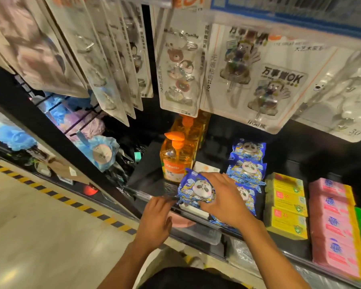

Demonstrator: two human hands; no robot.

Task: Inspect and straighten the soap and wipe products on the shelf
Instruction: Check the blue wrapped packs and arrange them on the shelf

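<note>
Black shelf below the hanging hook cards. Pink soap packs run along its right end, yellow soap boxes beside them, and an orange pump bottle stands towards the left. At the front edge, just beside the bottle, the right hand grips a blue panda wipe pack, fingers curled over its right side. The left hand reaches its lower-left corner, too blurred to tell the grip.
</note>
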